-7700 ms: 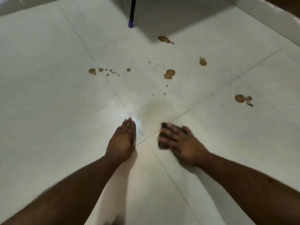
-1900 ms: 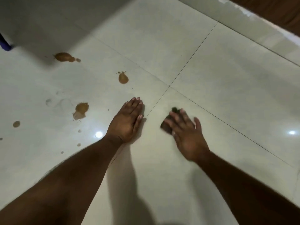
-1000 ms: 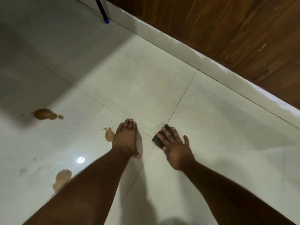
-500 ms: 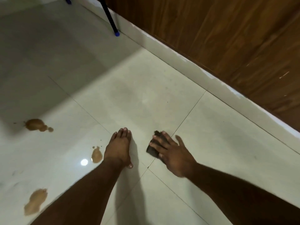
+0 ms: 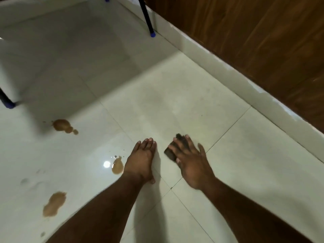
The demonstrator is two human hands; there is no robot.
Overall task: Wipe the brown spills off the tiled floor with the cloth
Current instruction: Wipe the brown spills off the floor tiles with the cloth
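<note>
My right hand (image 5: 190,161) lies flat with spread fingers on a small dark cloth (image 5: 169,152), pressing it to the pale tiled floor (image 5: 175,106). Most of the cloth is hidden under the fingers. My left hand (image 5: 141,159) rests flat on the floor just left of it, fingers straight and together. Three brown spills show to the left: a small one (image 5: 117,166) right beside my left hand, a larger one (image 5: 61,125) farther away, and a pale smeared one (image 5: 54,204) near my left forearm.
A white skirting (image 5: 228,74) and a wooden wall panel (image 5: 263,41) run diagonally along the right. Two dark furniture legs with blue feet stand on the floor, one at the top (image 5: 152,34) and one at the left edge (image 5: 8,104).
The view has swung left and forward, bringing a second blue-footed leg into sight. Both hands have slid a little with the cloth; my right hand's fingers are spread wider over it.
</note>
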